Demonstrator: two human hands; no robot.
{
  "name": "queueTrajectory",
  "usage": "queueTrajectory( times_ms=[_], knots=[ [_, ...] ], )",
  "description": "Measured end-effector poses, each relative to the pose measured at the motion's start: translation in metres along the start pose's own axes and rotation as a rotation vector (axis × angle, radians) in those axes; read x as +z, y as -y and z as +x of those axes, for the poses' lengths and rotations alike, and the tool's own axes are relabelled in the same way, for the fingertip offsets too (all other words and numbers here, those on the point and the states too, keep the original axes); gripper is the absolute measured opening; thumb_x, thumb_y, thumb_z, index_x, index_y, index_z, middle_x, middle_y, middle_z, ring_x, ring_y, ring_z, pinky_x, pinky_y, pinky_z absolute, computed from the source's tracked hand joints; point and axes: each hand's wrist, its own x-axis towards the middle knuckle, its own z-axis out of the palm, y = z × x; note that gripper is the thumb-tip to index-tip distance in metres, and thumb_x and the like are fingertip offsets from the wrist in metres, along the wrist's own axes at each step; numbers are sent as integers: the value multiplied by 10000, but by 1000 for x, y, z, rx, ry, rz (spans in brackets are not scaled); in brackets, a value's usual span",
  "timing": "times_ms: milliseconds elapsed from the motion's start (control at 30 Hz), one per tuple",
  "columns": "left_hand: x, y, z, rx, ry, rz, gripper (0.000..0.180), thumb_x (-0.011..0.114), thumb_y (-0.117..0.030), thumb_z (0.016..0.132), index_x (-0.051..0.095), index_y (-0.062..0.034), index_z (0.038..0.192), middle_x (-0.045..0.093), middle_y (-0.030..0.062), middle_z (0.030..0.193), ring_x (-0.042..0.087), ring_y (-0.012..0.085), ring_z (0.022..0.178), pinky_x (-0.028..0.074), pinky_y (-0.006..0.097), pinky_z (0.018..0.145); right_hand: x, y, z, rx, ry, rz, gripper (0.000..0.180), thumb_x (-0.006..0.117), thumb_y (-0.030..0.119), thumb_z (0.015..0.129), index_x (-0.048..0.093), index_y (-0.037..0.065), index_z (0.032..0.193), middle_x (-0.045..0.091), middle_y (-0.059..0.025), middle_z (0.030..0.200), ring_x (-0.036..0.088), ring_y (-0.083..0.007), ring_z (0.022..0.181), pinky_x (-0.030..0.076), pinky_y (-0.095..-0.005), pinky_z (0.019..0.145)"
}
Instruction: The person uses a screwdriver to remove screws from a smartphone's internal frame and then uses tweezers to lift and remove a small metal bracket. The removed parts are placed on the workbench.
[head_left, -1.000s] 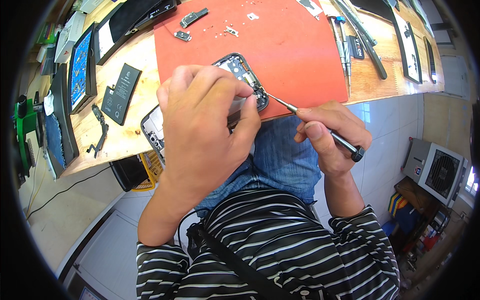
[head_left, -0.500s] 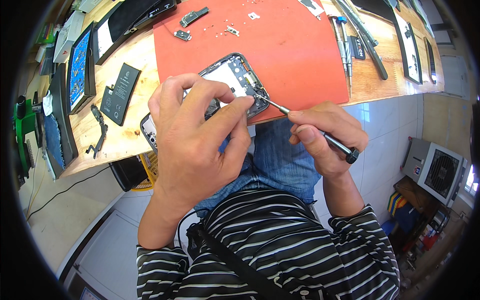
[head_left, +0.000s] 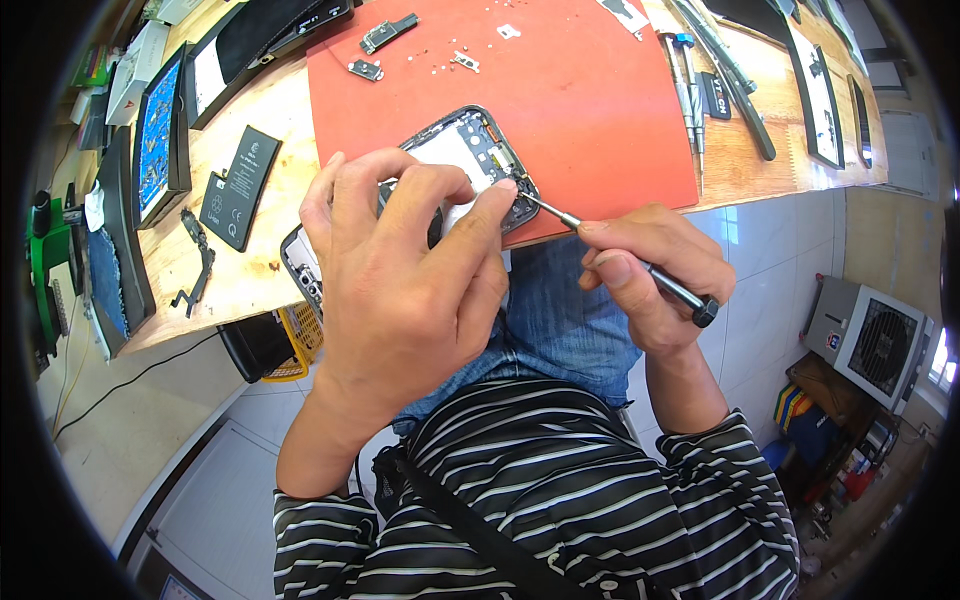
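Observation:
An opened smartphone [head_left: 452,150] lies at the near edge of an orange-red mat [head_left: 600,130], its inner parts showing. Over it arches my left hand [head_left: 405,270], holding the phone with bent fingers; its thumb tip presses near the right corner. Much of the phone's middle is hidden beneath that hand. My right hand [head_left: 660,270] is closed around a small black-handled screwdriver [head_left: 672,288]. The screwdriver's thin metal tip touches the phone's right corner, close to the left thumb. Whether a screw sits under the tip is too small to tell.
Left on the wooden table are a black battery [head_left: 243,187] and a flex cable [head_left: 199,250]. Small metal parts [head_left: 464,62] and tiny screws lie on the mat's far side. Several screwdrivers [head_left: 690,100] lie to the right. A blue-screened device [head_left: 160,135] stands far left.
My left hand has shifted slightly, its thumb moving up and right along the phone's corner. The right hand and screwdriver stay almost where they were.

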Motion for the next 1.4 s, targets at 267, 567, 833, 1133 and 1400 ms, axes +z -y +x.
queueTrajectory(
  times_ms=[267,567,833,1133,1400],
  knots=[
    [0,-6,-1,-16,31,53,327,804,-69,815,822,-119,1137,677,36,1050,598,305,1061,414,473,962,-6,4,-3,34,-75,9,174,817,73,911,827,-45,1039,803,-160,871,738,-209,726,561,-307,653],
    [-1,-5,-2,-15,29,46,324,802,-60,816,820,-113,1135,678,43,1051,601,305,1058,416,472,963,-4,2,0,-33,-33,-19,168,818,50,905,825,-51,1040,811,-161,886,750,-223,746,578,-318,668],
    [-2,-6,-3,-15,18,43,310,810,-77,833,823,-116,1140,678,41,1044,601,298,1059,418,469,956,-3,1,0,-28,-35,-17,183,821,52,903,829,-47,1057,801,-155,857,740,-213,725,560,-311,646],
    [-3,-6,-1,0,24,61,308,824,-93,834,827,-130,1139,670,41,1061,598,302,1071,420,467,963,-3,0,2,-37,-13,-55,185,818,41,892,832,-42,1055,796,-150,848,730,-201,703,545,-306,622],
    [-3,-7,1,5,46,84,311,834,-124,843,829,-138,1153,665,39,1081,593,304,1098,418,493,1008,-2,0,1,-6,-31,-35,181,817,51,900,832,-43,1054,797,-146,857,729,-196,711,544,-307,632]
  ],
)
